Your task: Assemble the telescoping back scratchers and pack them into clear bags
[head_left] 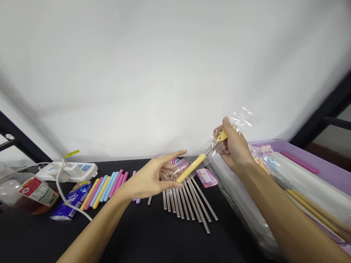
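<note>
My right hand [232,146] grips a clear plastic bag [241,119] around the yellow claw-like head of a back scratcher. The thin metal shaft of the back scratcher slants down-left to its yellow handle [191,168]. At the handle's lower end is my left hand [151,175], thumb against it and index finger stretched out; its other fingers are partly hidden behind clear plastic. Below that hand, several metal rods [193,204] lie fanned out on the black table, their upper ends partly covered. A small pink printed card [207,177] rests beside them.
Coloured handles [104,191] lie in a row at left, near a blue packet [70,200], a white power strip [78,171] with a cable, and a clear plastic container [23,188]. At right, a purple tray [334,173] holds bagged items; long plastic bags [239,198] lie along its near side.
</note>
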